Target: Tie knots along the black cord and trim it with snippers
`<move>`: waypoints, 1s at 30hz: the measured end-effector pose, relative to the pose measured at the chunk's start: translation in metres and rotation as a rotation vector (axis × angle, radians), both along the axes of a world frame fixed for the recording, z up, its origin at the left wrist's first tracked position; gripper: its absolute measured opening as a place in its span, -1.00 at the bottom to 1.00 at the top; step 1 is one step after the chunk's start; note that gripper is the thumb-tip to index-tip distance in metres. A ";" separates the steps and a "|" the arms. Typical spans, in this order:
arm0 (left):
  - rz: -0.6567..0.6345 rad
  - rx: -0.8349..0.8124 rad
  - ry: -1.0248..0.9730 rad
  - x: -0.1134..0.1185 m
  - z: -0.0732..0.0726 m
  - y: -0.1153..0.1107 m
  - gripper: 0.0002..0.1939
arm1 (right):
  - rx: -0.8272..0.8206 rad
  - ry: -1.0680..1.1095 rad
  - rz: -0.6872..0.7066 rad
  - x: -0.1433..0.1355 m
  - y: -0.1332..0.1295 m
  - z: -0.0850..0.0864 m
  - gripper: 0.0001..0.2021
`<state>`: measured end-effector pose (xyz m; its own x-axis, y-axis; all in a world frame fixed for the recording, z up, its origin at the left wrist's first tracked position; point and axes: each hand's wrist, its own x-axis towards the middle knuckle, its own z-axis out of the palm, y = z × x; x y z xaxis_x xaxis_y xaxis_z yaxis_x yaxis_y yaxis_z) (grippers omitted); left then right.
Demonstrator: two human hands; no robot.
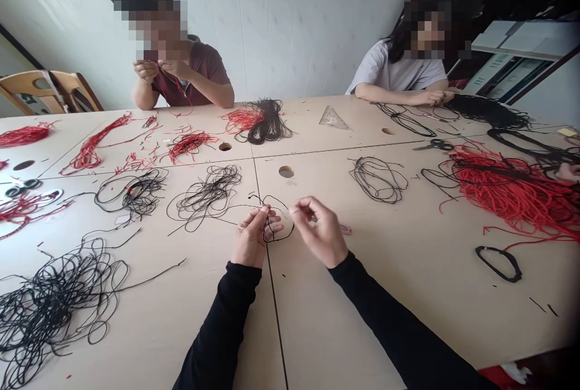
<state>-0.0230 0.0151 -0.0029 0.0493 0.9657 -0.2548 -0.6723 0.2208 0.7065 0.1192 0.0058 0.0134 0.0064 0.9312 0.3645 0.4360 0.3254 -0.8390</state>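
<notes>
Near the middle of the table, my left hand [257,230] pinches a thin black cord [290,233] between thumb and forefinger. The cord forms a loop to the right of those fingers, reaching toward my other hand. My right hand [319,227] is raised just right of the loop, its thumb and forefinger pressed together; what they hold, if anything, is too small to make out. Behind my left hand lies a loose black cord bundle [212,193]. A small pink object [345,229] is partly hidden behind my right hand.
Two people sit across the table [317,317], their hands on cords. A large black cord tangle [58,299] lies left, a red cord heap [507,190] right. Scissors [434,144], a clear triangle ruler [334,118], a black cord coil [379,179] and a black ring [498,263] also lie there.
</notes>
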 end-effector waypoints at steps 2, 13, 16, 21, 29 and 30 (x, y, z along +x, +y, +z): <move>-0.022 0.016 -0.023 0.002 0.000 -0.001 -0.76 | 0.004 -0.070 0.108 -0.012 -0.006 -0.001 -0.84; -0.080 0.015 -0.069 0.006 0.000 -0.003 -0.84 | -0.042 -0.104 0.021 -0.026 -0.006 -0.011 -0.90; -0.072 0.007 -0.073 0.006 -0.003 -0.002 -0.84 | -0.066 -0.068 0.040 -0.025 -0.006 -0.010 -0.88; -0.074 0.003 -0.067 0.006 -0.002 -0.002 -0.84 | -0.132 0.011 0.083 -0.024 -0.007 -0.007 -0.83; -0.035 -0.047 -0.092 0.004 -0.003 -0.001 -0.85 | -0.209 0.149 0.157 -0.021 -0.006 -0.004 -0.77; -0.036 -0.049 -0.090 0.004 -0.003 -0.001 -0.85 | -0.215 0.144 0.163 -0.021 -0.005 -0.005 -0.78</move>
